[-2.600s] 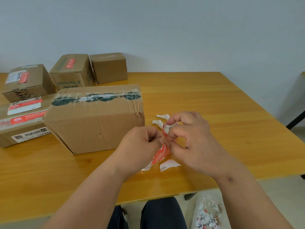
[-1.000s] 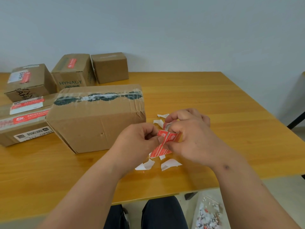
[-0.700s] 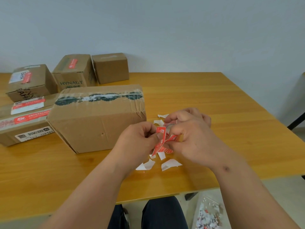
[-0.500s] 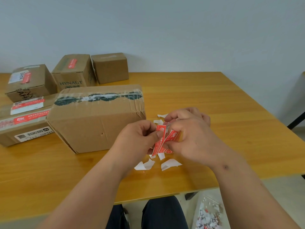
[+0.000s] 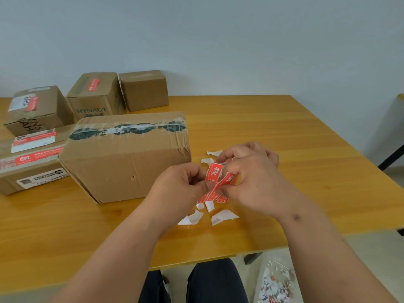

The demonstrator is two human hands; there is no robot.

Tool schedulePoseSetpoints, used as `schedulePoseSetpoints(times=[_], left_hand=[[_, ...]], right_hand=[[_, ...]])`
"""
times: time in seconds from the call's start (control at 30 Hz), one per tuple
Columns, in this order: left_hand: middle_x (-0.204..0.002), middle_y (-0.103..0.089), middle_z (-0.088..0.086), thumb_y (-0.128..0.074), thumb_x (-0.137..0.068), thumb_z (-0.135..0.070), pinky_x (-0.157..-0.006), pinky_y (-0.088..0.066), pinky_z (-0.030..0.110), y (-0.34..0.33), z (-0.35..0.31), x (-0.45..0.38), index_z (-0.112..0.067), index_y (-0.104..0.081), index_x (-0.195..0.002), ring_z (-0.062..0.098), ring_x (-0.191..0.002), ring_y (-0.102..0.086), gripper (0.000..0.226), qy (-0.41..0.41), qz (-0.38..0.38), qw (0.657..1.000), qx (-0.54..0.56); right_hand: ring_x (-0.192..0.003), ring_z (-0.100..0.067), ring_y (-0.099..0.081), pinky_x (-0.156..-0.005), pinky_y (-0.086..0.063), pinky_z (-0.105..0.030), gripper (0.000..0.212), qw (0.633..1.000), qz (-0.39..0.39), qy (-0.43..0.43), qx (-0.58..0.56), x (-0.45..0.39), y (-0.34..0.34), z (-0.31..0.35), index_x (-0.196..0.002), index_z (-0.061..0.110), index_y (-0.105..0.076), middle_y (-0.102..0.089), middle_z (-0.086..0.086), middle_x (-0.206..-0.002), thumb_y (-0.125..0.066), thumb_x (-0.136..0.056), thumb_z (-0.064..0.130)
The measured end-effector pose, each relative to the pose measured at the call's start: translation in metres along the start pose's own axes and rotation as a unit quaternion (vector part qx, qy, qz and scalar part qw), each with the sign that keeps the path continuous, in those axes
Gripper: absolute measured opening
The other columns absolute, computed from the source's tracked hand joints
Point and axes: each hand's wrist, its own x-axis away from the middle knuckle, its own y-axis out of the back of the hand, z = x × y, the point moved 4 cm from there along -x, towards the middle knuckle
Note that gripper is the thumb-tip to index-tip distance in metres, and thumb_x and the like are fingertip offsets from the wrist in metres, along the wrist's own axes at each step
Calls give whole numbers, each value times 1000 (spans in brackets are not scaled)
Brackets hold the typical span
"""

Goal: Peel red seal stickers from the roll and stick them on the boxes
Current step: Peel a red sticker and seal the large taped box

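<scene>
Pinching red seal sticker (image 5: pixel 213 172) between left hand (image 5: pixel 181 186) and right hand (image 5: pixel 251 182) grips, strip dangling below.

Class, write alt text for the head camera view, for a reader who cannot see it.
A person's left hand and right hand pinch a strip of red seal stickers above a wooden table littered with white backing scraps. A large brown cardboard box lies left of the hands, smaller cardboard boxes behind it.
</scene>
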Motion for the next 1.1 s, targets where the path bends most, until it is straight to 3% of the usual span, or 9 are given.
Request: schedulePoseSetpoints(times=[0.13, 0.4, 0.47, 0.57, 0.7, 0.8, 0.97, 1.1], left_hand=[[-78, -73, 4, -67, -91, -24, -73, -59, 49, -1, 5, -1, -25, -72, -79, 31, -81, -68, 12, 16, -16, 999, 32], [-66, -68, -6, -67, -90, -28, -69, -61, 33, 1, 7, 0, -21, -68, -78, 11, -66, -63, 14, 36, -35, 997, 64], [-71, -70, 0, -71, -86, -35, -68, -60, 36, 2, 4, 2, -22, -71, -78, 13, -66, -62, 15, 35, -25, 998, 50], [-72, -70, 5, -73, -85, -28, -69, -57, 45, 3, 2, 3, -22, -72, -76, 13, -63, -58, 11, 29, -13, 999, 20], [-62, -66, -1, -69, -89, -25, -70, -57, 49, 6, 4, 1, -22, -67, -72, 16, -60, -58, 17, 22, -51, 998, -17], [-66, -67, 0, -65, -92, -27, -70, -58, 50, 6, 6, -1, -20, -63, -76, 25, -66, -65, 17, 21, -79, 996, -35], [-66, -68, -6, -62, -94, -27, -69, -60, 41, 4, 8, -1, -25, -64, -78, 9, -62, -66, 16, 26, -103, 994, -23], [-68, -68, -4, -60, -95, -28, -64, -59, 35, 6, 5, 0, -25, -63, -78, 14, -64, -65, 17, 10, -122, 990, -64]], right_hand=[[-115, -6, -28, -100, -15, -39, 18, 1000, -14, 15, -10, 3, 3, 1, -81, 33, -77, -53, 28, -114, -78, -70, 47], [-116, -7, -31, -99, -17, -39, 18, 999, -21, 26, -20, 8, 5, 2, -79, 33, -76, -54, 28, -111, -78, -70, 48], [-116, -7, -32, -98, -18, -39, 19, 999, -24, 25, -16, 8, 5, 2, -80, 34, -76, -55, 28, -111, -76, -71, 51], [-118, -9, -33, -99, -18, -41, 17, 999, -23, 25, -17, 7, 5, 1, -78, 32, -76, -55, 27, -112, -77, -70, 48], [-116, -8, -34, -98, -17, -40, 20, 999, -22, 33, -24, 7, 4, 2, -77, 31, -76, -56, 27, -108, -80, -66, 48], [-115, -8, -36, -98, -18, -40, 20, 998, -31, 35, -35, 8, 4, 2, -75, 31, -75, -58, 28, -107, -83, -64, 47], [-115, -7, -37, -99, -16, -38, 20, 998, -30, 32, -41, 11, 5, 1, -69, 29, -74, -59, 28, -108, -83, -63, 46], [-114, -5, -36, -99, -15, -36, 17, 999, -16, 30, -38, 13, 6, 2, -65, 29, -73, -58, 29, -110, -85, -64, 40]])
